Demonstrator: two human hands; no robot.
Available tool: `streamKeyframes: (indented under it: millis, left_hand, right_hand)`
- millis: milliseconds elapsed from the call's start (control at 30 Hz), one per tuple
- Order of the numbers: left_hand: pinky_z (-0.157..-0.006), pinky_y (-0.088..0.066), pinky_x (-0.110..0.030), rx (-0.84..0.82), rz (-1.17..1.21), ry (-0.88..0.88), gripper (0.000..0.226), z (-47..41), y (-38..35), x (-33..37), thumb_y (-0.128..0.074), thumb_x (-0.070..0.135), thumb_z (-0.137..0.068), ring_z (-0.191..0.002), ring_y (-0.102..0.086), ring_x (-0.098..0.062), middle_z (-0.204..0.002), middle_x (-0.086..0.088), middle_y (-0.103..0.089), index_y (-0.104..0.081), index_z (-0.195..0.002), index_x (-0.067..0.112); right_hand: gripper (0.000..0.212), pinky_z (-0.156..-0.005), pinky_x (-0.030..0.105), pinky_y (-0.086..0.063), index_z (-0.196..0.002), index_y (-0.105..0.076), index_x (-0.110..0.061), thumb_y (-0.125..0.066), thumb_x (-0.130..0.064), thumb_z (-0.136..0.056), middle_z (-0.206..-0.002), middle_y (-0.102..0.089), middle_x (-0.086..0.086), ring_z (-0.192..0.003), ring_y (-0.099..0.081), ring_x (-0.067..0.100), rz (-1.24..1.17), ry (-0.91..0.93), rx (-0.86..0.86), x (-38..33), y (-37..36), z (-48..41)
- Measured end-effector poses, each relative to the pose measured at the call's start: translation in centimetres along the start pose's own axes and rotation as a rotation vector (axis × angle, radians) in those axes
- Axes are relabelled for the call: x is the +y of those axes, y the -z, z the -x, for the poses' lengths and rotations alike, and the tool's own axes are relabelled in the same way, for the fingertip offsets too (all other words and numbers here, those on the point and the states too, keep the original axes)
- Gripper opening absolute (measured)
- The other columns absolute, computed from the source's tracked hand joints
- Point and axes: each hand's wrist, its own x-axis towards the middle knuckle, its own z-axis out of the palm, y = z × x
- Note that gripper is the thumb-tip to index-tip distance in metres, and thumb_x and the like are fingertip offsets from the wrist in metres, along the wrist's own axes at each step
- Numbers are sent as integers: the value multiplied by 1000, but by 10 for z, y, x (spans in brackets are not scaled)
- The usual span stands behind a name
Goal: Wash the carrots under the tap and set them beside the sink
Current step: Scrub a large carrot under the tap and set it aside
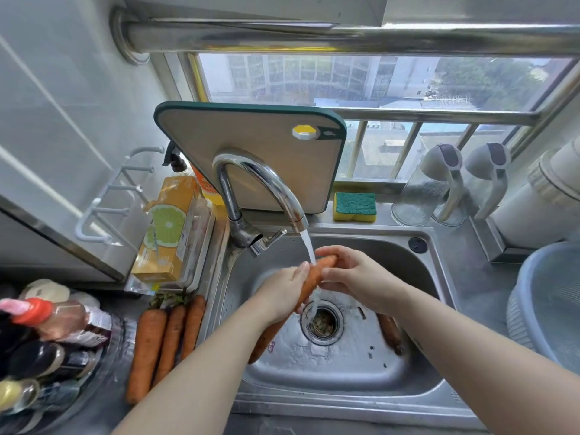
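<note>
Far left edge of the worktop (pixel 103 412): cluster of bottles (pixel 37 334), caps up.
Just right of them, along the sink's left rim: three carrots (pixel 171 337) lying side by side, touching, green stubs towards the wall.
Behind those, at the back left corner: orange box (pixel 169 227) with a lime slice printed on it.
Cutting board (pixel 251 152) stands on edge against the window behind the tap (pixel 260 183). Tap running; water (pixel 309 246) falls towards the drain strainer (pixel 323 321).
Over the sink (pixel 345 368): left hand (pixel 282 293) wraps its fingers round the middle of a fourth carrot (pixel 314 277), held slanted, lower end pointing to the sink's front left. The stream strikes this carrot near its upper end.
Right hand (pixel 351 271) pinches that upper end, thumb on top, fingers curled beneath.
One more carrot (pixel 390 331) lies on the sink floor right of the strainer, partly hidden by the right forearm.
Back rim: green-and-yellow sponge (pixel 354 207). Further right, two clear jugs (pixel 439 183). Right edge of the worktop: pale blue basin (pixel 549 309).
</note>
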Motion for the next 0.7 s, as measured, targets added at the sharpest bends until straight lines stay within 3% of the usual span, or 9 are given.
streamKeyframes:
  millis: [67, 167, 333, 467, 600, 700]
  left_hand:
    - [-70, -49, -30, 22, -30, -18, 46, -2, -1, 3, -18, 41, -102, -57, -59, -15, -70, 2, -62, -57, -85, 23]
    - [-72, -50, -35, 52, -48, -41, 44, -2, -6, 4, -19, 43, -101, -62, -60, -18, -68, 5, -59, -52, -75, 29]
    - [-74, -51, -36, 115, -57, -14, 45, -3, -5, 1, -21, 42, -101, -63, -61, -22, -68, 2, -60, -51, -71, 27]
    - [-76, -52, -43, 132, -99, -25, 45, -4, -6, 3, -20, 41, -101, -73, -64, -27, -75, -2, -65, -55, -78, 24]
    - [-73, -53, -44, 138, -83, -20, 47, -5, -5, 2, -21, 41, -101, -62, -64, -24, -64, 2, -62, -51, -68, 24]
    - [-72, -54, -45, 136, -82, -26, 46, -5, -7, 2, -20, 41, -100, -66, -64, -25, -67, 2, -62, -53, -71, 26]
  right_hand:
    - [23, -88, 35, -57, -106, -61, -11, -67, -4, -85, -97, -64, 12, -92, -68, 22, 134, 59, 108, -3, -3, 1]
    - [18, -80, 36, -59, -95, -65, -10, -74, -14, -80, -94, -68, 13, -89, -70, 24, 205, 89, 232, -2, -6, 0]
    - [17, -83, 30, -58, -103, -64, -5, -65, -4, -86, -103, -66, 17, -95, -69, 23, 191, 18, 77, -12, 0, 1]
    - [18, -78, 31, -60, -93, -69, -8, -75, -18, -80, -90, -72, 11, -84, -72, 18, 376, 54, 169, -18, -3, -1]
    - [15, -83, 33, -58, -102, -66, -2, -63, -2, -87, -97, -68, 16, -91, -69, 25, 261, -39, 11, -28, 4, 1]
    - [18, -77, 33, -60, -94, -70, -4, -74, -14, -80, -88, -73, 15, -83, -72, 25, 445, 26, 76, -31, 0, 2]
